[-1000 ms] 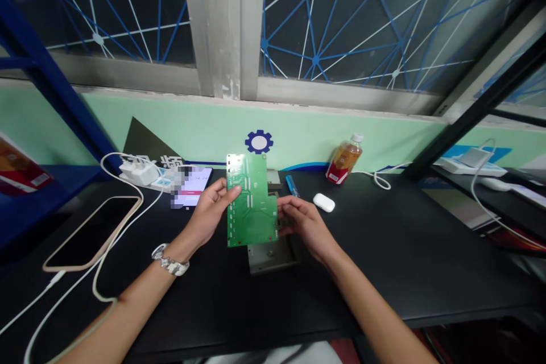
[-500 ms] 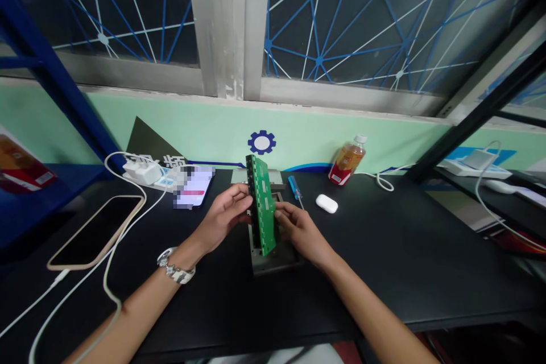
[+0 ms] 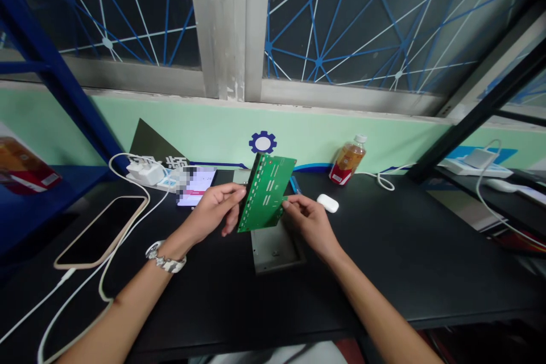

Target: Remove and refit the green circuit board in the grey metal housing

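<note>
Smartphone (image 3: pixel 100 233) in a beige case lies at the left of the black desk (image 3: pixel 384 250), and a white cable (image 3: pixel 66 276) is joined to its near end. Next comes a lit phone (image 3: pixel 198 186), partly blurred. The person's left hand (image 3: pixel 213 205), with a wristwatch (image 3: pixel 164 257) on the wrist, pinches the left edge of the green circuit board (image 3: pixel 268 193) between thumb and forefinger; the other fingers curl below this grip. The board is held tilted, over a grey metal casing (image 3: pixel 275 247), and it lies between the two hands. On its right edge, the right hand (image 3: pixel 309 216) pinches with thumb and fingertips; the rear fingers are hidden. Behind this hand is a blue screwdriver (image 3: pixel 295 185), then a white earbud case (image 3: pixel 327 203) and a bottle (image 3: pixel 347 162) near the wall (image 3: pixel 315 136).
</note>
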A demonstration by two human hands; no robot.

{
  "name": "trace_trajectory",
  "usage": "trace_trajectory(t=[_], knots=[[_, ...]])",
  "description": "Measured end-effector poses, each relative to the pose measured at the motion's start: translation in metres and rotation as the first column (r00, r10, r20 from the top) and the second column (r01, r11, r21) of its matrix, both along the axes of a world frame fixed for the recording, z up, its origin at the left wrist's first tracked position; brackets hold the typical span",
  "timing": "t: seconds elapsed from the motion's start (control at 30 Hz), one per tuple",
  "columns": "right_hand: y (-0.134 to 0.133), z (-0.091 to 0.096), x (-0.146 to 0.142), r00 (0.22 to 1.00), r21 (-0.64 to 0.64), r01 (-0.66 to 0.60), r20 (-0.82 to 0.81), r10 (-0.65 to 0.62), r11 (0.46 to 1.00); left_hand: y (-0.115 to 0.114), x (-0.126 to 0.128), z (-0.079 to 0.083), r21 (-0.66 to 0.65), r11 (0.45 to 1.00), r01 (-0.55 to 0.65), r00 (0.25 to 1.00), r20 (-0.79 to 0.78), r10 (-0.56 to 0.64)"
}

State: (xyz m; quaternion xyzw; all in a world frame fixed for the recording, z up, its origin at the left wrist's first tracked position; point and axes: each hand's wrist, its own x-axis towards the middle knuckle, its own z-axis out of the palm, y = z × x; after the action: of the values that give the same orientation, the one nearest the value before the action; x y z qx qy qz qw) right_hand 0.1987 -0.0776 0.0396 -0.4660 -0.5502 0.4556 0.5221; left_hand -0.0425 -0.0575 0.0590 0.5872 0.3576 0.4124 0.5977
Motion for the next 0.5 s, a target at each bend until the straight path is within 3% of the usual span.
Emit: trace_trajectory(t=[0.1,0.27,0.4,0.5], knots=[[-0.001,0.005,0.002,0.996,-0.055,-0.06,-0.07,0.056,0.997,0.001,-0.003,0.001,0.022,0.999,0.032,0.999,-0.002,-0.032],[-0.007,0.014,0.002,0.978,-0.034,-0.116,-0.179,0.108,0.993,0.002,-0.006,0.005,0.002,0.993,0.116,0.993,-0.009,-0.116],[-0.012,0.017,0.005,0.97,0.032,-0.113,-0.214,0.117,0.993,0.001,-0.007,0.006,0.026,0.989,0.146,0.981,-0.13,-0.142],[-0.017,0.016,0.005,0.976,0.115,-0.136,-0.154,0.153,0.984,0.001,-0.004,0.0,0.012,0.984,0.176,0.972,-0.158,-0.172]])
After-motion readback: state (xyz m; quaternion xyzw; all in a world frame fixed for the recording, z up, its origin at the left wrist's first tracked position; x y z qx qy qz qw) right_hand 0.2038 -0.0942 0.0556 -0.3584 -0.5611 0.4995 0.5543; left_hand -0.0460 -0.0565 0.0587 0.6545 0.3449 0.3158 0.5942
